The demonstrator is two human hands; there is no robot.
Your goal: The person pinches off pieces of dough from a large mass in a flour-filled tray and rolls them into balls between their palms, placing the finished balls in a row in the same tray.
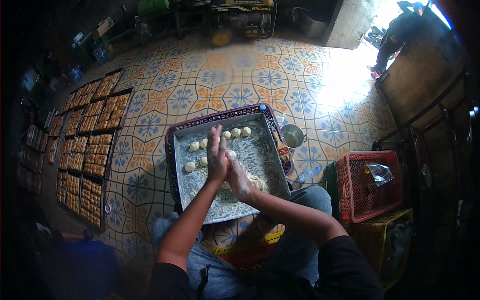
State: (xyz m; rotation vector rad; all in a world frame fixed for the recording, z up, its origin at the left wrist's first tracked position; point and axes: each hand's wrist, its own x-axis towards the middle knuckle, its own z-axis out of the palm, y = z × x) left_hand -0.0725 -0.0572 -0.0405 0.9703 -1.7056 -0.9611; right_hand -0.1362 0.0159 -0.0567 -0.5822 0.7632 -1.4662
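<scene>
My left hand (pixel 216 159) and my right hand (pixel 238 176) are pressed palm to palm over a floured metal tray (pixel 267 155). The left fingers point up and away from me. A pale dough ball (pixel 231 154) shows between the hands, partly hidden by them. White flour coats the right hand and wrist. Several small round dough balls (pixel 236 132) lie in rows toward the tray's far and left sides. A larger lump of dough (pixel 258 183) rests just beyond my right wrist, partly covered by it.
The tray sits in a purple plastic crate (pixel 220 116). At right are a metal pot (pixel 293 136), a brush (pixel 281 147) and a red crate (pixel 370 187). Trays of browned pastries (pixel 97 155) cover the floor at left. A person (pixel 397 37) is by the bright doorway.
</scene>
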